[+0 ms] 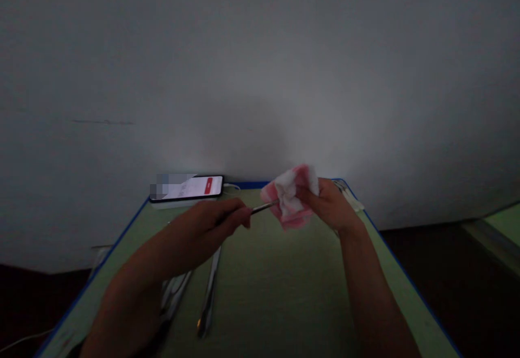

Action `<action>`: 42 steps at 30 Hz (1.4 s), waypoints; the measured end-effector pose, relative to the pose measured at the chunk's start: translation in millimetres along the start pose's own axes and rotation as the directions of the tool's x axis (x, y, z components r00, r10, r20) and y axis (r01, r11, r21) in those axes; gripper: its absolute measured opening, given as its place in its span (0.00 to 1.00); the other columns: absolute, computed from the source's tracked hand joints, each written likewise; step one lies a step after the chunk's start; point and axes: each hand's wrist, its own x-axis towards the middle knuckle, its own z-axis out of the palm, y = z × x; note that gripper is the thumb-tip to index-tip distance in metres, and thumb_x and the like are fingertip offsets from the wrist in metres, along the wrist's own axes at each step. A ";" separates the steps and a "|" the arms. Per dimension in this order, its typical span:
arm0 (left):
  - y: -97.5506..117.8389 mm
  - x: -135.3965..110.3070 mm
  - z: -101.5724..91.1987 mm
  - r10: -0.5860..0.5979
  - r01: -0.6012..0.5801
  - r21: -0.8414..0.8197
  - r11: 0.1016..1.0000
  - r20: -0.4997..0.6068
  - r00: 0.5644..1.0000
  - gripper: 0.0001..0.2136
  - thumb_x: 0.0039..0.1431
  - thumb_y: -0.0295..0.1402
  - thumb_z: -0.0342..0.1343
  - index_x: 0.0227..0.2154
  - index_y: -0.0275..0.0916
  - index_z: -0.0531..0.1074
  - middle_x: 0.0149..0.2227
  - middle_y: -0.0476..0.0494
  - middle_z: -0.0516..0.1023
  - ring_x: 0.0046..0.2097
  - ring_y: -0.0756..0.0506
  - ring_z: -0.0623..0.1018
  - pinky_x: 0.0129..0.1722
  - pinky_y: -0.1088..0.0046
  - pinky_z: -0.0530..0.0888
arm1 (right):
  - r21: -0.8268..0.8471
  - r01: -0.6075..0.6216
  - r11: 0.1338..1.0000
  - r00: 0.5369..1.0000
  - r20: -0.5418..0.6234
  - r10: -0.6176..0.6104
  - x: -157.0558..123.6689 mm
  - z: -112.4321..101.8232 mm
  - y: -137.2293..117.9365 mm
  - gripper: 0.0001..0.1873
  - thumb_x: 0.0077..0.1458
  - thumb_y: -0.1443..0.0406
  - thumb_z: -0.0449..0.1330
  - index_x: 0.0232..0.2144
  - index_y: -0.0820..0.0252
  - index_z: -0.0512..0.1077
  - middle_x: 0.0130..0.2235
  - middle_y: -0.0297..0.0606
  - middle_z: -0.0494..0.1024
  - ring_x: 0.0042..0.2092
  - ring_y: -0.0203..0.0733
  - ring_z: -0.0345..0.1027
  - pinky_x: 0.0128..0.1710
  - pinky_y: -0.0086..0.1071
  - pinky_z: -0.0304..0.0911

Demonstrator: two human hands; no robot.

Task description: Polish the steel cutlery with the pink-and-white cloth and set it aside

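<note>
My left hand (219,220) is closed round the handle of a thin metal utensil (264,206) held level over the green table (276,293). Its far end disappears into a pink and white cloth (290,195), which my right hand (331,206) grips bunched around it. Which kind of utensil it is stays hidden by the cloth. Both hands hover above the far half of the table.
A phone (187,188) with a lit screen lies at the table's far left edge on a white block, a cable running from it. Several metal utensils (207,298) lie on the table beneath my left forearm. A grey wall rises behind.
</note>
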 end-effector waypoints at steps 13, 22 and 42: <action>9.4 44.9 63.8 0.044 -0.043 0.012 0.999 -0.165 0.985 0.13 0.63 0.34 0.36 0.31 0.39 0.66 0.31 0.45 0.75 0.32 0.46 0.73 0.33 0.70 0.66 | 0.778 0.009 0.628 0.802 -0.380 0.460 16.2 76.4 23.5 0.16 0.48 0.52 0.55 0.22 0.59 0.64 0.20 0.28 0.63 0.20 0.30 0.57 0.19 0.25 0.55; 20.6 11.1 17.7 -0.013 0.013 -0.002 1.000 -0.103 0.995 0.15 0.62 0.39 0.38 0.28 0.40 0.67 0.21 0.53 0.68 0.23 0.51 0.67 0.25 0.76 0.62 | 0.397 0.158 0.904 0.864 -0.499 0.068 17.2 30.9 16.9 0.15 0.49 0.56 0.56 0.34 0.61 0.71 0.35 0.37 0.75 0.36 0.37 0.68 0.37 0.32 0.63; 9.1 9.6 19.3 0.172 -0.131 -0.174 0.976 0.247 0.954 0.13 0.63 0.33 0.39 0.31 0.40 0.68 0.29 0.52 0.73 0.32 0.51 0.72 0.33 0.76 0.65 | 0.789 0.119 0.603 0.849 -0.395 0.350 22.4 42.4 10.1 0.08 0.46 0.63 0.58 0.30 0.59 0.65 0.30 0.30 0.69 0.28 0.28 0.63 0.29 0.22 0.61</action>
